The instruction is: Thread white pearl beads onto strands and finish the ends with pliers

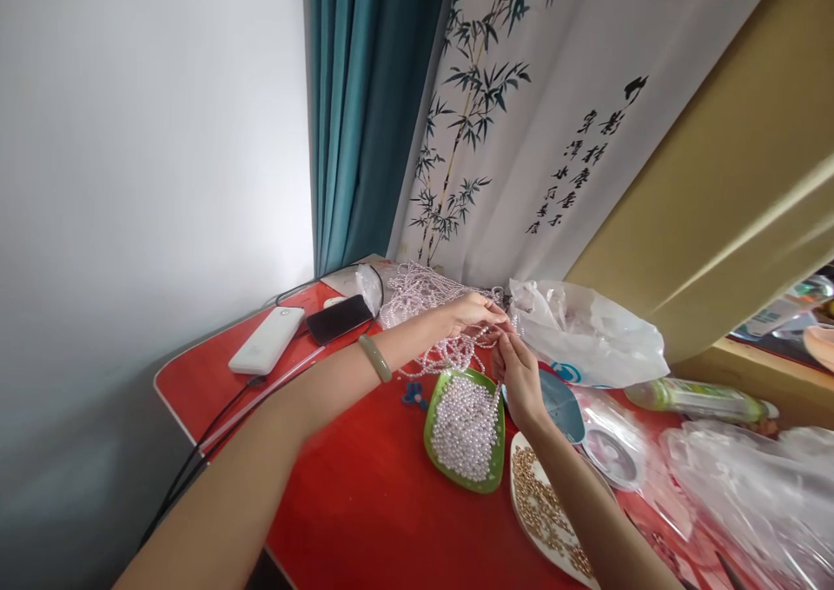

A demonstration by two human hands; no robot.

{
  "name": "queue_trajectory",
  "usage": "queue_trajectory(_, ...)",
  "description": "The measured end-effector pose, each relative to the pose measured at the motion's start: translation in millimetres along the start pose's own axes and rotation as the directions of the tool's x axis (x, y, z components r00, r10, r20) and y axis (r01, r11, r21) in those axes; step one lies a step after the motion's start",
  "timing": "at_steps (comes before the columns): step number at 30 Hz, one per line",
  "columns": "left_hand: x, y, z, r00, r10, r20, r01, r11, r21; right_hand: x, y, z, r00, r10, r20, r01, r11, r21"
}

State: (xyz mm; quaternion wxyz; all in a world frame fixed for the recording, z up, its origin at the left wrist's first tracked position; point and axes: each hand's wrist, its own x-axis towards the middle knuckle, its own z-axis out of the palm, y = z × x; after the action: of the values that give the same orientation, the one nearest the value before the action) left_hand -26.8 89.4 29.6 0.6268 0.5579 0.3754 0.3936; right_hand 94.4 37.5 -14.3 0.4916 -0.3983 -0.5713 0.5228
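My left hand (479,314), with a green bangle (374,358) on its wrist, reaches across above the table with fingers pinched together. Right against it is my right hand (519,371), its thumb and fingers also closed. Both appear to grip a strand of pearl beads (499,392), part of which hangs below my right hand over the edge of a green tray (483,486). Loose white pearl beads (464,427) fill that tray. Behind my hands lies a tangled heap of strung beads (417,290). The exact grip between the fingertips is too small to make out.
A white plate (521,520) of gold beads and a blue tray (561,403) lie by my right forearm. Plastic bags (586,329) and a green bottle (704,399) are at the right. A white power bank (267,340), black phone (339,318) and cables sit at the left.
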Motion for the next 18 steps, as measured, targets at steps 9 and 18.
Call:
queue_trajectory(9, 4.8, 21.9, -2.1, 0.978, 0.067, -0.197, -0.042, 0.991, 0.130, -11.4, 15.8, 1.4, 0.988, -0.126, -0.090, 0.125, 0.992, -0.014)
queue_trajectory(18, 21.3, 54.3, -26.0, 0.953, 0.169, -0.252, -0.127, 0.977, 0.174, -24.8, 38.1, -1.4, 0.998, -0.062, -0.014, 0.061, 0.997, -0.043)
